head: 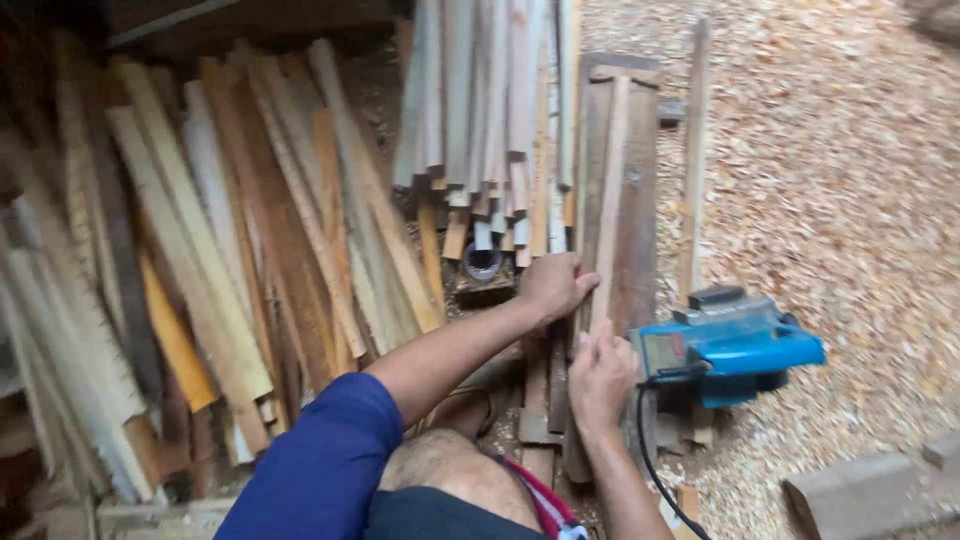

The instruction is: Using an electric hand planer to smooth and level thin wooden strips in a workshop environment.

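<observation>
Wood strip [608, 200]: pale, narrow, lying lengthwise on dark boards [635, 200], between both hands.
Left hand [556, 285]: gripping the strip's edge.
Right hand [600, 378]: just below, fingers closed on its near end.
Electric planer [730, 345]: blue, just right of the right hand.
Stacked slats [250, 250]: left of the left hand.

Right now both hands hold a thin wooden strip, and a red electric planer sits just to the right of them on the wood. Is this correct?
Not quite: the electric planer is blue, not red, as the head view shows. The rest holds: the left hand and right hand both grip the thin wooden strip, with the planer just to their right.
</observation>
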